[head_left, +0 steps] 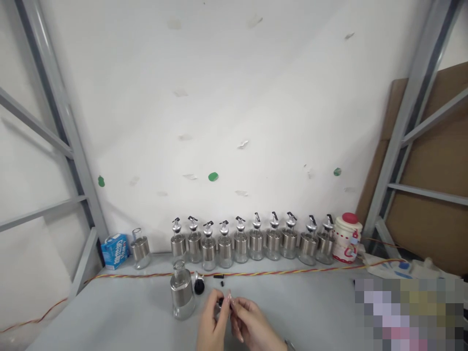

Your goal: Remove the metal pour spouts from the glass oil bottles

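Observation:
My left hand (213, 321) is closed, pinching a small black part (220, 302) that is mostly covered by the fingers. Right beside it, my right hand (252, 322) is closed too, its fingertips meeting those of the left; what they hold is hidden. Left of my hands stands a glass bottle with a metal sleeve (182, 292) and no top. A silver-and-black pourer top (199, 283) lies against its right side. Just beyond my fingers are a black strip (218, 276) and a tiny black piece (222, 283) on the grey table (310, 307).
Several sleeved bottles with pourer tops (240, 246) line the back wall. Left of them are a topless bottle (141, 251) and a blue carton (115, 251). At the right stands a cream jar with a red lid (347, 239). A twisted red-yellow wire (285, 271) crosses the table.

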Motion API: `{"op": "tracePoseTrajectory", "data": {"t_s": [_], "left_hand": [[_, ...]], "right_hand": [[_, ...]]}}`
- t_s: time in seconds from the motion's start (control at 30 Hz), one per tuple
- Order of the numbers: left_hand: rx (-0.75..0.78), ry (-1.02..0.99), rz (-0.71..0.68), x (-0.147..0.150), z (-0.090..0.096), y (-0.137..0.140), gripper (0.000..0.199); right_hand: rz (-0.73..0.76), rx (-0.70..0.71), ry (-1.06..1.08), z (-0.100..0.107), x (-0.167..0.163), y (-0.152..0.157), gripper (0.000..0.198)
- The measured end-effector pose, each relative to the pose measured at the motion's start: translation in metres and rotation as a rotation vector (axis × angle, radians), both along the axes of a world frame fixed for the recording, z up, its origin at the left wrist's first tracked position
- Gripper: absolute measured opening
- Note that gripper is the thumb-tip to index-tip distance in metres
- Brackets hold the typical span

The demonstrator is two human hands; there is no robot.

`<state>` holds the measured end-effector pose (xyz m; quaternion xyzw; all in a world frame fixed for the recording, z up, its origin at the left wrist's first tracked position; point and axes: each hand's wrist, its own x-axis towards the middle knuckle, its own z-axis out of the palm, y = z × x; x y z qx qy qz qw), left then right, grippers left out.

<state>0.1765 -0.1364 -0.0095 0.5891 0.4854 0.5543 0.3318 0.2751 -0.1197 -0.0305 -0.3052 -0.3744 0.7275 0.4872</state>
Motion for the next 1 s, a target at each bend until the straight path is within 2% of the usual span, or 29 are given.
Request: {"op": "tracePoseTrajectory", "data": {"t_s": [0.17,0.3,0.43,0.63,0.87,1.0], "left_hand": [[-0.033,-0.036,-0.015,0.001,0.0,-0.001,0.032],[-0.192,-0.201,-0.01,-0.002,-0.004,0.0,0.04],[-0.291,-0.261,-0.065,-0.006,-0.011,0.002,0.044],[-0.195,-0.21,-0.139,-0.007,-0.004,-0.002,0.041],[-0.055,-0.087,-0.309,-0.011,0.002,-0.003,0.033],[0.08,-0.021,-0.392,-0.013,0.004,-0.002,0.025]], "right_hand": [[-0.003,0.008,0.042,0.005,0.004,-0.001,0.041],[-0.061,0.032,0.088,0.011,0.009,-0.001,0.038],[-0.021,0.067,0.021,0.018,0.012,-0.004,0.039],[0.004,0.099,-0.072,0.022,0.012,-0.01,0.041],[0.01,0.132,-0.071,0.018,0.013,-0.009,0.041],[0.021,0.112,-0.067,0.02,0.014,-0.01,0.04]]}}
